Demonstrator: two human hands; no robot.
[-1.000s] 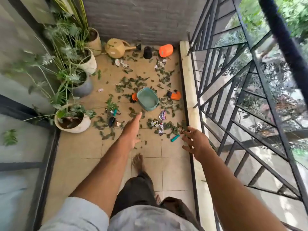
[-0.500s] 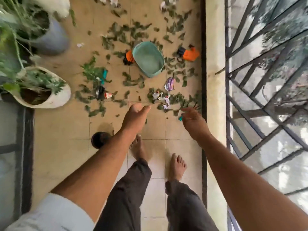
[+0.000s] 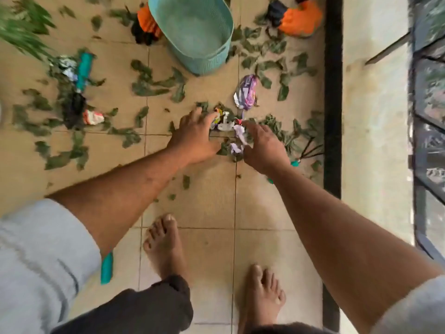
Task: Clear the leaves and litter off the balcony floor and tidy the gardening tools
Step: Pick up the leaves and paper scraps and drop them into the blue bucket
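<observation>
- Head view: the left hand and right hand are spread, fingers wide, on either side of crumpled wrappers on the tiled floor.
- A teal basket is seen beyond, among scattered leaves.

My left grip: fingers spread, down on the crumpled wrappers on the floor.
My right grip: fingers bent over the same pile from the other side; whether they pinch anything, I cannot tell.
Leaves: scattered green over the tiles.
Basket: teal, beyond my hands, well apart.
Purple wrapper: between basket and pile.
Orange gloves: far right, near the kerb.
My feet: bare, on tile.
</observation>
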